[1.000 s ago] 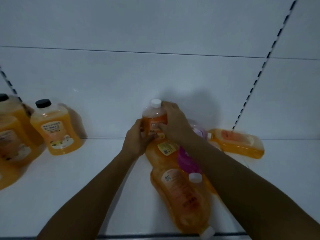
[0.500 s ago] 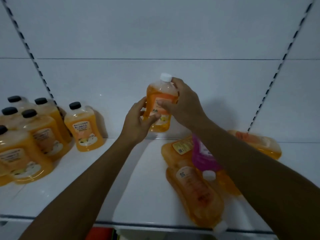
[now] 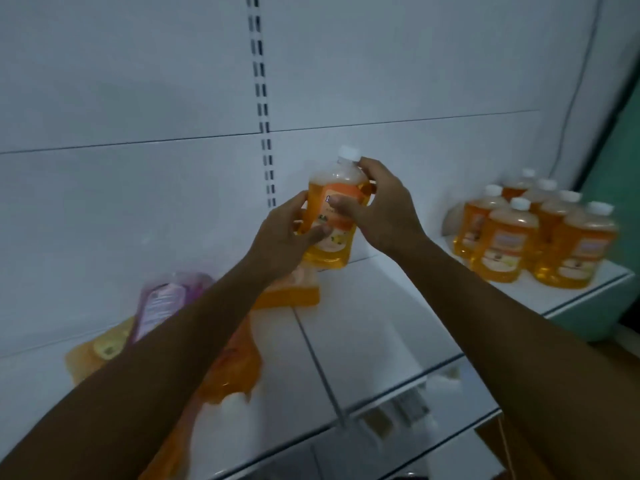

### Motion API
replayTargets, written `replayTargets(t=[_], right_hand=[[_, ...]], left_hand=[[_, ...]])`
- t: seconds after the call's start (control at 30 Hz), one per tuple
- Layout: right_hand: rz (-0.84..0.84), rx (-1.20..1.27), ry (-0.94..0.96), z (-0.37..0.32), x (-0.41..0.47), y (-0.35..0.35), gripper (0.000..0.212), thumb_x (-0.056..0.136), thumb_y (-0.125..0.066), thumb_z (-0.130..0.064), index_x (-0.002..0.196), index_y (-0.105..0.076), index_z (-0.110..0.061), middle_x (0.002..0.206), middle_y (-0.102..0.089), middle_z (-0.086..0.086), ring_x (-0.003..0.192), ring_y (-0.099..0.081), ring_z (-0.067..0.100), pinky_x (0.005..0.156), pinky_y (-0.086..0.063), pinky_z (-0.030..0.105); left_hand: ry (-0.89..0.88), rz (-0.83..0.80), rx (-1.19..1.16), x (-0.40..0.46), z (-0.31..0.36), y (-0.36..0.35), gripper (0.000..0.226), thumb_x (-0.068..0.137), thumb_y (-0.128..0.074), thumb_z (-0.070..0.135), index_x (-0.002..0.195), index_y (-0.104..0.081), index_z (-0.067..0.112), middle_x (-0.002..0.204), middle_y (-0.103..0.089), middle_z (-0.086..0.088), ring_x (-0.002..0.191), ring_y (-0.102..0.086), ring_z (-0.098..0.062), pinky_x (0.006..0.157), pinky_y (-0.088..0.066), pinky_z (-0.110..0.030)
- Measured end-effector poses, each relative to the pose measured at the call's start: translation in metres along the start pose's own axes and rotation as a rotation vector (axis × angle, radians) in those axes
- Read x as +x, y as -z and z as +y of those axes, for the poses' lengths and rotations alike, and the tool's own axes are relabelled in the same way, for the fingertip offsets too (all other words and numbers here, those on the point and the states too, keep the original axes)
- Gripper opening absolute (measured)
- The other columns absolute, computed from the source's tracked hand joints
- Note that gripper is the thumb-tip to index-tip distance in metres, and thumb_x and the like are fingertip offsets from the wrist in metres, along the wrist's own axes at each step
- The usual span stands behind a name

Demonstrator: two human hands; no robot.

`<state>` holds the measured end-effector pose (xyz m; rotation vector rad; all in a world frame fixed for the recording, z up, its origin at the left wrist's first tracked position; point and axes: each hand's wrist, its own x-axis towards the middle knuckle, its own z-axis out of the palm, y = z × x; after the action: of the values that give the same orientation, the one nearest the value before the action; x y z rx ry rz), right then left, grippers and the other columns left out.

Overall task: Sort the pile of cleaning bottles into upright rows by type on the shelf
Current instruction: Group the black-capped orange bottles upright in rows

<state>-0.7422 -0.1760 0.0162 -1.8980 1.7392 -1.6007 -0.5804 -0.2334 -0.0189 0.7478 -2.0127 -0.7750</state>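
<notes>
Your arms hide a lot of the pile of bottles [image 3: 221,368] on the left, and that part is blurry, so you cannot count them. You can make out a pink bottle [image 3: 162,303] lying down, an orange one [image 3: 294,289] lying behind your left arm, and a yellow label [image 3: 109,344] near the pink one. The words on all the labels are too fuzzy to read. Your left hand [image 3: 284,237] and your right hand [image 3: 381,209] are close together, and both are wrapped around one orange bottle [image 3: 334,220]. You hold it up in the air above the white shelf [image 3: 363,334], in front of the white back wall [image 3: 138,202]. The bottle stands almost straight up, tipped a little to the right. Its white cap [image 3: 349,153] points up and its flat bottom points down at the shelf. Your right fingers [image 3: 341,204] cover part of its label. Far to the right, well apart from your hands, a group of orange bottles with white caps [image 3: 536,233] stands upright in rows on the shelf. A strip of dark slots [image 3: 262,98] runs up the wall behind the bottle.
</notes>
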Motion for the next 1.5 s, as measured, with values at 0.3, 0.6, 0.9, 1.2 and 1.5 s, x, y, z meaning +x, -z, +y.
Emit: replayTargets(t=[0.3, 0.6, 0.9, 1.2, 1.5], right_hand=[[-0.026, -0.268, -0.174, 0.133, -0.026, 0.135, 0.066, 0.080, -0.078, -0.027, 0.136, -0.045, -0.015, 0.128, -0.056, 0.005, 0.113, -0.053, 0.019, 0.095, -0.047, 0.031], [-0.122, -0.396, -0.183, 0.202, -0.030, 0.168, 0.091, 0.084, -0.074, -0.023, 0.152, -0.015, -0.035, 0.147, -0.040, 0.005, 0.133, -0.039, 0.023, 0.103, -0.035, 0.031], [-0.073, -0.492, -0.159, 0.203, -0.030, 0.163, 0.081, 0.084, -0.072, -0.032, 0.148, -0.022, -0.038, 0.146, -0.042, 0.001, 0.131, -0.043, 0.025, 0.095, -0.045, 0.039], [0.091, -0.849, 0.078, 0.161, -0.023, 0.115, 0.077, 0.082, -0.070, -0.044, 0.146, -0.036, -0.016, 0.147, -0.037, 0.020, 0.133, -0.037, 0.039, 0.104, -0.039, 0.050], [-0.409, -0.428, 0.181, 0.106, -0.026, -0.048, 0.079, 0.087, -0.066, -0.043, 0.151, -0.026, -0.021, 0.155, -0.028, 0.009, 0.143, -0.022, 0.026, 0.113, -0.029, 0.042]], left_hand=[[0.029, -0.143, -0.111, 0.049, 0.003, -0.210, 0.063, 0.083, -0.065, 0.045, 0.139, -0.042, 0.029, 0.125, -0.061, 0.009, 0.111, -0.060, -0.011, 0.094, -0.053, -0.042], [0.118, -0.178, -0.150, 0.065, -0.016, -0.296, 0.067, 0.088, -0.066, 0.039, 0.146, -0.034, 0.030, 0.132, -0.058, 0.008, 0.115, -0.059, -0.011, 0.093, -0.054, -0.043], [0.143, -0.209, -0.155, 0.069, -0.018, -0.296, 0.068, 0.090, -0.063, 0.042, 0.148, -0.029, 0.031, 0.138, -0.052, 0.010, 0.123, -0.054, -0.012, 0.098, -0.052, -0.038], [0.197, -0.085, 0.110, 0.042, -0.027, -0.205, 0.075, 0.087, -0.069, 0.035, 0.149, -0.030, 0.022, 0.140, -0.051, -0.001, 0.126, -0.050, -0.012, 0.103, -0.044, -0.033], [0.401, 0.206, 0.391, -0.016, -0.054, -0.035, 0.041, 0.091, -0.062, 0.018, 0.131, -0.052, 0.016, 0.127, -0.059, -0.001, 0.116, -0.056, -0.016, 0.094, -0.040, -0.021]])
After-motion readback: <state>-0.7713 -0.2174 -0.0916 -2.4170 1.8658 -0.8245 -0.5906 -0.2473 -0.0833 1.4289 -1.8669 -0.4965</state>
